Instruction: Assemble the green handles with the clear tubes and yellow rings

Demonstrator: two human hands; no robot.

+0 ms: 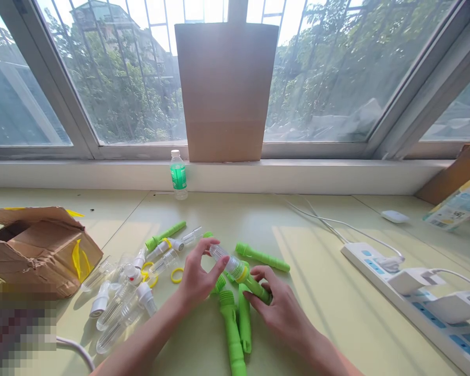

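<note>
Between my hands is a toy flashlight, with a ribbed green handle [259, 291], a yellow ring [243, 272] and a clear plastic cover [219, 253]. The fingers and thumb of my left hand [201, 271] are closed around the clear cover at the upper left. My right hand [279, 300] grips the lower end of the green handle. More green handles [232, 334] with threaded ends lie beneath and around the hands. To the left are scattered clear covers [115, 331], white threaded parts [100, 301] and loose yellow rings [176, 275].
An open cardboard box [68, 250] stands at the left. A bottle with a green label [179, 175] is by the window ledge. On the right lies a white power strip [370, 269] with plugged-in adapters and cables. A cardboard sheet [226, 94] leans against the window.
</note>
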